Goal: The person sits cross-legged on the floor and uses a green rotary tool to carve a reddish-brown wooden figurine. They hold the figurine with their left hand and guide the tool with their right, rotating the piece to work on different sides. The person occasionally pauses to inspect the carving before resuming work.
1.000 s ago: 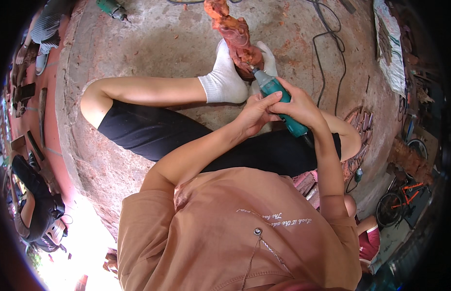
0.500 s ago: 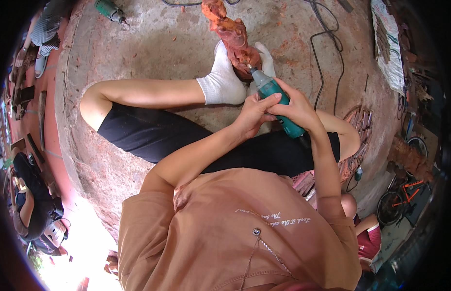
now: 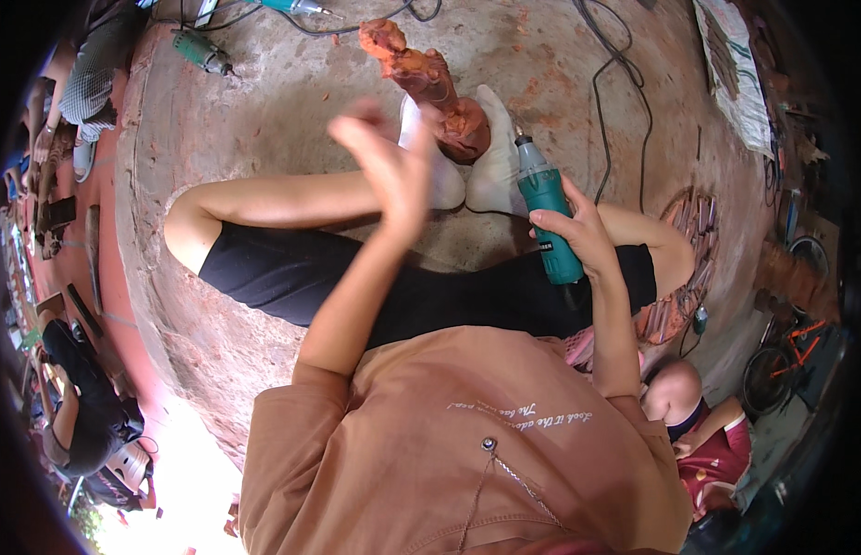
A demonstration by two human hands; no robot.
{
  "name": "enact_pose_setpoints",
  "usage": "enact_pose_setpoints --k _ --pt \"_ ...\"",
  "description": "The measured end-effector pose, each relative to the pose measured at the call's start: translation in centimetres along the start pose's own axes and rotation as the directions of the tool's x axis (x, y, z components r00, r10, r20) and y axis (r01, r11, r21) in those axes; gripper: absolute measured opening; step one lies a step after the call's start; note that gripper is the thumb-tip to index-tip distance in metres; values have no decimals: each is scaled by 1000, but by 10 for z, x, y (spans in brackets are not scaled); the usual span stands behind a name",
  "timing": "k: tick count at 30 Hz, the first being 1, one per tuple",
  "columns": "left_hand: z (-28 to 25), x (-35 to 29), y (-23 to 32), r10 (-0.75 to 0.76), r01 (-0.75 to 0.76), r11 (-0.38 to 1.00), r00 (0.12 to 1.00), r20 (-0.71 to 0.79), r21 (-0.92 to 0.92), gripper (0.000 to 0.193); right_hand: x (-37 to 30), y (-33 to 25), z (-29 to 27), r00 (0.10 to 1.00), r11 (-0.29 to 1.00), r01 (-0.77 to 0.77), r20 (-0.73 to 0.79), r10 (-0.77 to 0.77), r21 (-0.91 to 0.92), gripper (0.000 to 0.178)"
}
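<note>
A green handheld rotary grinder (image 3: 552,222) is in my right hand (image 3: 583,227), its bit pointing up and away from me, apart from the wood. My left hand (image 3: 393,171) is raised over my left foot, blurred by motion, with its fingers apart and nothing seen in it. Just beyond it a reddish-orange wood carving (image 3: 430,88) leans between my feet in white socks (image 3: 495,162). The carving's lower end sits by the socks and its knobbly upper end points away.
Another green power tool (image 3: 201,51) lies at the far left of the concrete slab, and a teal one (image 3: 296,6) at the far edge. Black cable (image 3: 625,60) loops on the right. A round basket of chisel-like tools (image 3: 680,277) stands by my right knee. Other people sit at both sides.
My left hand has let go of the grinder and swung up and left. My right hand has drawn the grinder off the carving to the right and tipped it more upright.
</note>
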State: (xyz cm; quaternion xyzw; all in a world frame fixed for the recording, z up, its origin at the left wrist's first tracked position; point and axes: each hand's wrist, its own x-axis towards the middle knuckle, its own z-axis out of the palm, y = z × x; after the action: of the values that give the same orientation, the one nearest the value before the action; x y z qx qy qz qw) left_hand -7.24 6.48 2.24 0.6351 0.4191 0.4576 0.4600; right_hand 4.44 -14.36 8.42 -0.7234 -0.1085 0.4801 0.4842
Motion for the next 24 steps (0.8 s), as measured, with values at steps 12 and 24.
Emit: enact_pose_setpoints --k 12,24 --pt "18 110 -19 -78 152 942 966 245 -300 43 -7 3 4 998 998 65 -11 -65 -17 73" --pt "-6 132 -32 268 456 711 528 806 -535 41 -11 8 -2 997 992 71 35 -68 -102 83"
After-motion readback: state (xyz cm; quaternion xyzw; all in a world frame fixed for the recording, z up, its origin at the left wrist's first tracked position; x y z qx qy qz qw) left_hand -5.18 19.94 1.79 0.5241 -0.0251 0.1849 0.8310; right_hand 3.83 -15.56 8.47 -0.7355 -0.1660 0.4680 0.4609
